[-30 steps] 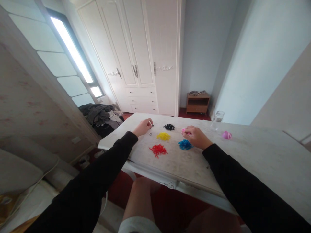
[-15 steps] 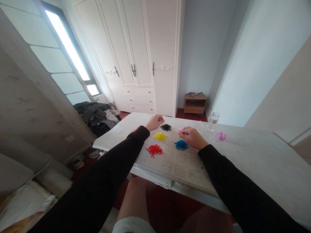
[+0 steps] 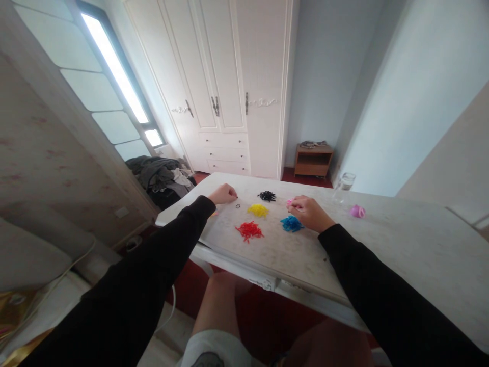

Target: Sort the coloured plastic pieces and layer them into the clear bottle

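Landmark = yellow strip pile (image 3: 258, 210) on the white table (image 3: 405, 234); all directions from there, as the wearer sees it.

Left hand (image 3: 224, 193): out to the left and slightly beyond the landmark, fingers closed in a pinch. Small dark piece (image 3: 237, 197) at the tips — reads as gripped, though it's tiny. Dark ring (image 3: 238, 206) lies just below those fingertips, left of the landmark, apart from the piles.

Right hand (image 3: 305, 211): to the right of the landmark, just beyond the blue strip pile (image 3: 292, 224), fingers curled. Pink bit (image 3: 290, 203) shows at the fingertips; can't tell whether it's pinched or lying under them, so grip state unknown.

Other stock: black strip pile (image 3: 267, 196) beyond the landmark, slightly right; red strip pile (image 3: 250, 231) on the near side, slightly left. Pink-purple ball (image 3: 358, 211) and clear glass jar (image 3: 346, 181) both well off to the right, jar further back.

Step in hand, my read: left is handling one dark piece beside the ring, right is busy at the pink bit. Next move calls for fine fingertip control on the left — ring is close enough to nudge by accident. On the right, low clearance: a dropped wrist could scatter the blue.
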The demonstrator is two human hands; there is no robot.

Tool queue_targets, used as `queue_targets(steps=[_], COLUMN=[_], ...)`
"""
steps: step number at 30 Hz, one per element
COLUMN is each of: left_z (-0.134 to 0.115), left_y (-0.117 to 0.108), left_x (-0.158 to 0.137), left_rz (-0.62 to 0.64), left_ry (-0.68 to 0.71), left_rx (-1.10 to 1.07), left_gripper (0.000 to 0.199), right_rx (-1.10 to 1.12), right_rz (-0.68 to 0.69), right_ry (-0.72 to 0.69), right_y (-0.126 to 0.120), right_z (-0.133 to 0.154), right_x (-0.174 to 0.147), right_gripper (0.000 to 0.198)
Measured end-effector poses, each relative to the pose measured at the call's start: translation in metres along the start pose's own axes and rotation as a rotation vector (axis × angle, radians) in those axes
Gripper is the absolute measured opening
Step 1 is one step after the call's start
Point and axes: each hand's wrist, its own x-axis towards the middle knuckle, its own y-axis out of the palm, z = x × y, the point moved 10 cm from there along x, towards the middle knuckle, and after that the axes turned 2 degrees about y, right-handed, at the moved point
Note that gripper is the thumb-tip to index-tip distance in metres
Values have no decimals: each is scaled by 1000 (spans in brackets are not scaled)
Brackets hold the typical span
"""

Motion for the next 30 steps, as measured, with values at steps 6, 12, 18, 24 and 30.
queue_targets(steps=[6, 12, 18, 24, 30], left_z=[-9, -28, -32, -42, -82], left_y=[4, 13, 23, 24, 25], left_x=[-1, -9, -21, -10, 18], left_rz=[-26, 106, 245, 205, 19], left_ry=[16, 114, 174, 197, 225], left_rx=[37, -15, -106, -164, -221], left_gripper=[11, 11, 11, 8, 8], right_rx=[-4, -1, 5, 10, -4], right_rz=[1, 12, 15, 16, 19], right_ry=[1, 7, -9, 0, -2], right_y=[0, 1, 4, 3, 3], right_z=[-3, -5, -4, -3, -4], right_x=[0, -1, -1, -1, 0], right_gripper=[33, 32, 32, 32, 36])
